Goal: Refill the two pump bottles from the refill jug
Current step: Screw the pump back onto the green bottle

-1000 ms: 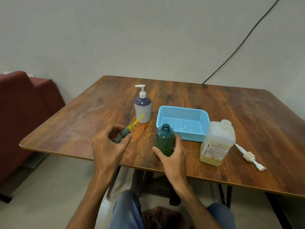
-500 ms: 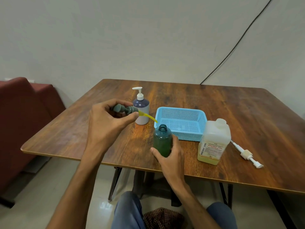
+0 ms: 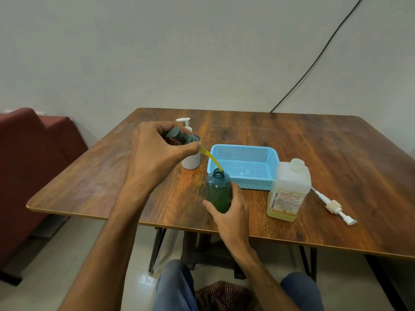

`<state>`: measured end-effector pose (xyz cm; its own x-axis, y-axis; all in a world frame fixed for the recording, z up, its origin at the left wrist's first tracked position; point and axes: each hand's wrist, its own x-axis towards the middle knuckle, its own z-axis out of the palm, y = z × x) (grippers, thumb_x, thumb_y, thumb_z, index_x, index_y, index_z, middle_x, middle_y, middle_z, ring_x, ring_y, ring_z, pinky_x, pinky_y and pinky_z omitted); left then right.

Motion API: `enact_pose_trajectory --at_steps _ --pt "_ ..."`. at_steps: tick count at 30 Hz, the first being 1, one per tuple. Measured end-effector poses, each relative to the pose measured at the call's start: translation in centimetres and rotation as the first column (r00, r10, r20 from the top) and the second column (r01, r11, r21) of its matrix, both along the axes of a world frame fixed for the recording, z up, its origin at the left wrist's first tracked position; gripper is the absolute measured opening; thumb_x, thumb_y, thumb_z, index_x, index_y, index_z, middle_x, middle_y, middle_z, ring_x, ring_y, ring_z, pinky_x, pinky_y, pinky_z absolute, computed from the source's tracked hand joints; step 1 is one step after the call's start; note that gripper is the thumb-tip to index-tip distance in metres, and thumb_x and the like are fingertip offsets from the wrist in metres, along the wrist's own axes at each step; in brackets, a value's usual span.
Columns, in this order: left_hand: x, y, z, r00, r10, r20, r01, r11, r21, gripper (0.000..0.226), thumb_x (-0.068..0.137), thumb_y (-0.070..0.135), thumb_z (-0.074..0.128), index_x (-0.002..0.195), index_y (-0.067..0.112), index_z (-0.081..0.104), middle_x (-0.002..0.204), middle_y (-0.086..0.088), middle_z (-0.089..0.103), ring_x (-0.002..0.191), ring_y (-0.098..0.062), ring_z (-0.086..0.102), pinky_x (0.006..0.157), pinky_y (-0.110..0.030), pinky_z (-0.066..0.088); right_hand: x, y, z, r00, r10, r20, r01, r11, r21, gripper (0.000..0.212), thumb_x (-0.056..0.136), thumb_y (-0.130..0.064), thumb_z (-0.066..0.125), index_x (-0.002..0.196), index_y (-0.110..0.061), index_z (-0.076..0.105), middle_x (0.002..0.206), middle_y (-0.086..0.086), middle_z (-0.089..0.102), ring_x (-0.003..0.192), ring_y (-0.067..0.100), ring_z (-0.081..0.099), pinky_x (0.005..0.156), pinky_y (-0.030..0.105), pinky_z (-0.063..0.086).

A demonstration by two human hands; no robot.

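On grained wood, right hand [image 3: 231, 212] gripping round green bottle [image 3: 219, 190], left hand [image 3: 155, 151] pinching grey pump [image 3: 182, 136].

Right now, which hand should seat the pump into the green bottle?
Left hand: its grip holds the grey pump head, yellow tube tip at the green plastic bottle mouth. Right hand steadies it.

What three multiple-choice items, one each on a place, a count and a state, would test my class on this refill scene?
1. Where does the white pump lie?
A. right of the refill jug
B. in the blue basket
C. on the sofa

2. How many pump bottles wear their pump?
A. none
B. one
C. two

3. The green bottle is
A. capped
B. open, upright
C. tipped over

Key:
1 A, on the table beside the jug.
2 B, only the white bottle.
3 B, the right hand steadies it while the left hand feeds the tube in.
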<state>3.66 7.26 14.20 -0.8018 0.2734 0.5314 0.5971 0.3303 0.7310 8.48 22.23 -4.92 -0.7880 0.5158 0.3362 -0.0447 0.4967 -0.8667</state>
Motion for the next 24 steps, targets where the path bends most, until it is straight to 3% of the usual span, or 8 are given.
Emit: enact_pose_trajectory --at_steps 6,10,17,19,24 --pt "-0.2 0.7 0.1 0.998 0.049 0.043 -0.045 0.995 -0.094 0.017 0.072 0.026 0.085 0.085 0.020 0.076 0.084 0.009 0.072 0.076 -0.006 0.070 0.066 -0.018 0.057 0.0 0.0 -0.1 1.000 0.003 -0.006 -0.003 1.000 -0.011 0.079 0.074 -0.046 0.083 0.141 -0.028 0.044 0.134 -0.014 0.053 0.128 0.004 0.048 0.105 0.039 0.050" --pt "-0.8 2.3 -0.9 0.997 0.069 0.040 -0.061 0.982 -0.179 0.021 0.069 0.025 0.086 0.085 0.016 0.077 0.080 0.008 0.072 0.074 -0.008 0.070 0.068 -0.031 0.061 0.0 0.1 -0.1 1.000 0.005 -0.016 -0.006 1.000 -0.018 0.079 0.074 -0.046 0.084 0.140 -0.028 0.045 0.133 -0.014 0.054 0.127 0.004 0.049 0.104 0.039 0.049" --pt "-1.9 4.9 -3.6 0.994 0.049 0.100 -0.024 0.972 -0.235 0.024 0.069 0.020 0.089 0.082 0.006 0.074 0.079 0.008 0.069 0.067 -0.004 0.067 0.056 -0.010 0.051 0.0 0.2 -0.2 1.000 0.021 -0.020 -0.021 0.999 -0.033 0.079 0.074 -0.048 0.083 0.141 -0.029 0.044 0.133 -0.014 0.053 0.127 0.005 0.049 0.104 0.039 0.050" --pt "-2.1 5.4 -4.4 0.990 0.029 0.140 0.006 0.971 -0.240 0.022 0.070 0.018 0.088 0.082 0.007 0.073 0.080 0.011 0.069 0.063 0.003 0.065 0.053 -0.008 0.049 0.0 0.3 -0.3 0.999 0.026 -0.019 -0.026 0.999 -0.035 0.079 0.074 -0.049 0.082 0.141 -0.029 0.044 0.133 -0.014 0.053 0.128 0.005 0.048 0.104 0.039 0.050" --pt "-2.0 6.0 -5.7 0.984 -0.010 0.178 0.054 0.968 -0.246 0.024 0.073 0.019 0.087 0.087 0.012 0.069 0.081 0.012 0.063 0.063 -0.001 0.062 0.051 -0.005 0.045 -0.2 0.3 -0.6 1.000 0.025 -0.007 -0.025 0.999 -0.031 0.078 0.075 -0.052 0.081 0.141 -0.032 0.043 0.134 -0.015 0.052 0.128 0.005 0.048 0.104 0.038 0.049"
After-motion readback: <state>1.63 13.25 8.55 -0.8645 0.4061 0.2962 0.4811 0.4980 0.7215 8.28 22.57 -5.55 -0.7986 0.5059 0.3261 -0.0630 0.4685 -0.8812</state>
